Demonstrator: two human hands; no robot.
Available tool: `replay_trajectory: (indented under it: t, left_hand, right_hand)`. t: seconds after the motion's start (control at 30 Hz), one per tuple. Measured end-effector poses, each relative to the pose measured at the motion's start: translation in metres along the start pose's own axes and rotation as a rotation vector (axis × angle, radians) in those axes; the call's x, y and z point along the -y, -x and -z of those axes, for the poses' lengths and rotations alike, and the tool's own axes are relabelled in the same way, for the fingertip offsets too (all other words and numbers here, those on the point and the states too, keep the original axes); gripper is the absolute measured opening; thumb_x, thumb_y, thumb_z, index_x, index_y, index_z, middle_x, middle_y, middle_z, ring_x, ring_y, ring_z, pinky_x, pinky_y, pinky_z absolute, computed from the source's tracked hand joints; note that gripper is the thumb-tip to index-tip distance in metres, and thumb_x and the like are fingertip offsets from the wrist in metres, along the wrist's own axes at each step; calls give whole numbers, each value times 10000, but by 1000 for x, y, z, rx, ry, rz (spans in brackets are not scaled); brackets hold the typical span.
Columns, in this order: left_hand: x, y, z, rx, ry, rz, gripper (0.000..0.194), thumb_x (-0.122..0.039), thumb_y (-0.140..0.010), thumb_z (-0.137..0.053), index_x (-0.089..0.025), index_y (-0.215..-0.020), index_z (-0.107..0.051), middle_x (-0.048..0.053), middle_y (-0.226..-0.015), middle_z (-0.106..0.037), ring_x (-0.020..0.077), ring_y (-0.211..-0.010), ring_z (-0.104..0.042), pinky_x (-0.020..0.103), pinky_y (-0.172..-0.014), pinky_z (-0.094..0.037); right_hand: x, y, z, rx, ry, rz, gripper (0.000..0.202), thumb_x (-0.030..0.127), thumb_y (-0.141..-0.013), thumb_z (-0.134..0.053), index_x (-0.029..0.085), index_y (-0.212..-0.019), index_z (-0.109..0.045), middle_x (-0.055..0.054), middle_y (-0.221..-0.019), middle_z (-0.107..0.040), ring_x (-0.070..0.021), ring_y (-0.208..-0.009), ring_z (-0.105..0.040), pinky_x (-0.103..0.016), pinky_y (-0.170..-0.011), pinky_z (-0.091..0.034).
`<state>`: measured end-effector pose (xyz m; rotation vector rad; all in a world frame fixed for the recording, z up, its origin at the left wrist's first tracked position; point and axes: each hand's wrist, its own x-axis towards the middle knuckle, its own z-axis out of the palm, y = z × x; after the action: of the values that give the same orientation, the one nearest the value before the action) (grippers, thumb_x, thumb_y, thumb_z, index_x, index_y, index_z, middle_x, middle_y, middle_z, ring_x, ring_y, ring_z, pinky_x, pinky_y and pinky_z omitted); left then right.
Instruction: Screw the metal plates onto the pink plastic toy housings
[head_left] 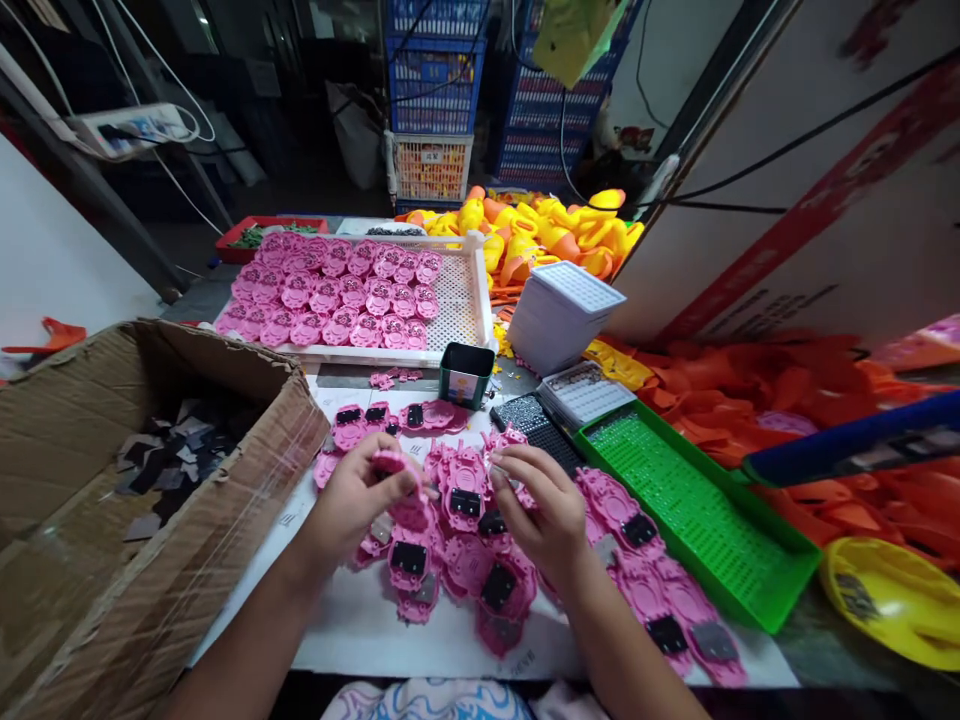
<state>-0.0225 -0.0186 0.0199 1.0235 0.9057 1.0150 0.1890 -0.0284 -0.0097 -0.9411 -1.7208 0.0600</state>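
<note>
Nearest, between the bare forearms (615,630), loose pink casings (506,600) overlap on a white sheet (337,640); a low sweep of either arm could drag them and jar the black pieces (409,560) they carry. Above the pile, the left hand (360,495) pinches a held casing (409,500) between thumb and fingers, tipped nearly edge-on; a slack pinch might drop it. The right hand (544,505) bends inward, thumb and fingertips drawn close; whether they hold something small, I cannot tell. Just beyond, a stray knuckle could bump the black tray (534,422).
</note>
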Motion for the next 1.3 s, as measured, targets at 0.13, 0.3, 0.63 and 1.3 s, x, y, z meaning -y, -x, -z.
replay_trajectory:
  t: [0.13,0.3,0.63,1.3]
  left_hand:
    - [1,-16,1,30,305,75,367,-361,-721,-771,-190,-889,-493,21,-761,-696,202,-673,-701,221,-480,-506]
    - [18,-18,14,40,517,161,391,-268,-695,-795,-170,-963,-529,65,-858,-729,251,-826,-718,328,-691,-587]
    - [27,-18,16,24,585,166,335,-251,-712,-773,-173,-950,-550,72,-854,-728,249,-818,-717,348,-722,-583]
    - [29,-19,6,-135,500,108,386,-336,-661,-808,-179,-923,-572,37,-811,-710,230,-873,-693,327,-791,-530]
  right_hand:
    - [-18,-27,17,34,281,-152,106,180,-835,-575,165,-907,-652,-89,-879,-675,-168,-784,-652,-311,-704,-560]
    - [-84,-89,23,354,678,-462,205,255,-864,-518,145,-910,-685,-105,-912,-694,-211,-850,-646,-368,-806,-525]
    - [-174,-132,-51,1063,987,-718,328,345,-888,-556,154,-1155,-561,-90,-1167,-595,-194,-1005,-608,-403,-850,-532]
    - [-180,-115,-59,1060,977,-595,337,345,-886,-559,144,-1157,-562,-101,-1180,-590,-200,-1024,-602,-411,-871,-523]
